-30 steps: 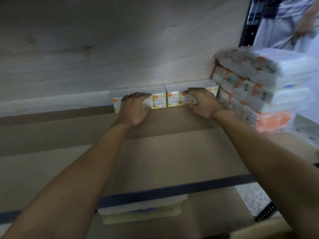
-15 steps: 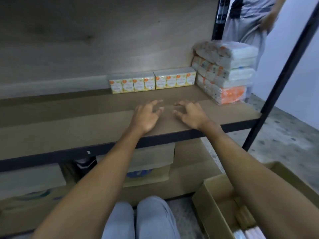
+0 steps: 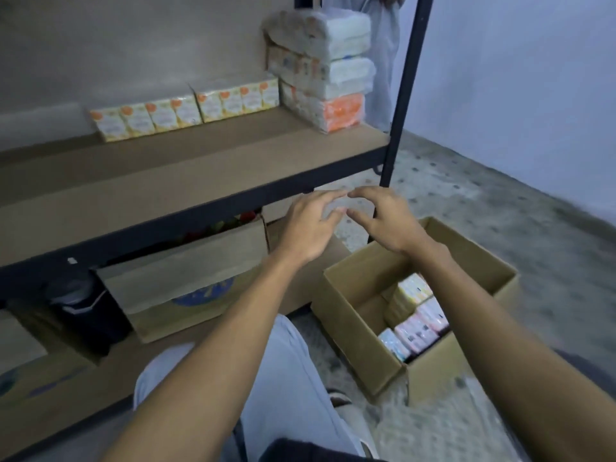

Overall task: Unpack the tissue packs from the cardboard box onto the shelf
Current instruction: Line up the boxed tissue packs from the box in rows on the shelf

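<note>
Presently: two empty hands in the air between shelf and box; tissue packs in both places.

Left hand [image 3: 310, 225] and right hand [image 3: 386, 221]: fingers loosely spread, gripping nothing, fingertips almost meeting, held just off the front edge of the brown board shelf with black metal frame [image 3: 200, 168], near its right corner and above the far end of the open brown cardboard box [image 3: 433, 368] on the floor. Pastel pink, blue and yellow tissue packs [image 3: 420, 328]: inside that box, against its right wall. Row of yellow-and-orange tissue packs [image 3: 183, 113]: upright along the shelf's back edge. Stack of plastic-wrapped white and orange tissue bundles [image 3: 323, 71]: shelf's right end, touching the row. Large brown carton with blue print [image 3: 186, 278]: under the shelf.
</note>
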The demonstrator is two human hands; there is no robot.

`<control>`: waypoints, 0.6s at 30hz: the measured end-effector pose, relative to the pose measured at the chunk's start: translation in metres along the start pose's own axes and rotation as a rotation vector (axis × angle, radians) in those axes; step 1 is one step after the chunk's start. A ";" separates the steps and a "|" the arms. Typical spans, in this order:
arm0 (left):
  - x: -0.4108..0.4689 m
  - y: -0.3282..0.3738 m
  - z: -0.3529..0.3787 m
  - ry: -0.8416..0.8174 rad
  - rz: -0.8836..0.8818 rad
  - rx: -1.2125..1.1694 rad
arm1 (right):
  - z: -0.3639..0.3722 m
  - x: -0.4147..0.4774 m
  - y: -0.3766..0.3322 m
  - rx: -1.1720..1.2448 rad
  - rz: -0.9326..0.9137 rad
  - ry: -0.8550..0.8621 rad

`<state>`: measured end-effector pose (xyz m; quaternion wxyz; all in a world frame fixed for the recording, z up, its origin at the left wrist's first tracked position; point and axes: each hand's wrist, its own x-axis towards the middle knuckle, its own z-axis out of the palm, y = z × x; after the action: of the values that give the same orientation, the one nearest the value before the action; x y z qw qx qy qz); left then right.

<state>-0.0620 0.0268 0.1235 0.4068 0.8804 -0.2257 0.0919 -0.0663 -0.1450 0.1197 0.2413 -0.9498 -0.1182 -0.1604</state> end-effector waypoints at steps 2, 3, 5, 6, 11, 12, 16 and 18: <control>-0.003 -0.002 0.029 -0.073 -0.008 -0.014 | 0.004 -0.019 0.023 -0.008 0.067 -0.034; -0.004 -0.005 0.043 -0.114 -0.020 -0.010 | 0.007 -0.029 0.035 -0.007 0.105 -0.048; -0.007 -0.011 0.068 -0.191 -0.056 -0.002 | 0.015 -0.046 0.058 0.001 0.174 -0.081; -0.009 -0.014 0.080 -0.227 -0.078 -0.004 | 0.020 -0.054 0.070 -0.002 0.209 -0.101; -0.009 -0.030 0.134 -0.328 -0.208 -0.020 | 0.042 -0.085 0.131 0.005 0.380 -0.174; -0.009 -0.033 0.144 -0.347 -0.241 -0.010 | 0.045 -0.089 0.143 0.009 0.401 -0.181; -0.002 -0.046 0.192 -0.443 -0.356 -0.048 | 0.059 -0.093 0.195 -0.016 0.483 -0.211; 0.005 -0.051 0.216 -0.462 -0.379 -0.083 | 0.065 -0.091 0.223 -0.025 0.527 -0.244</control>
<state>-0.0388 -0.1098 -0.0501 0.3904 0.8870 -0.1473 -0.1977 -0.0670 -0.3168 -0.0610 0.2472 -0.9628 0.1066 0.0217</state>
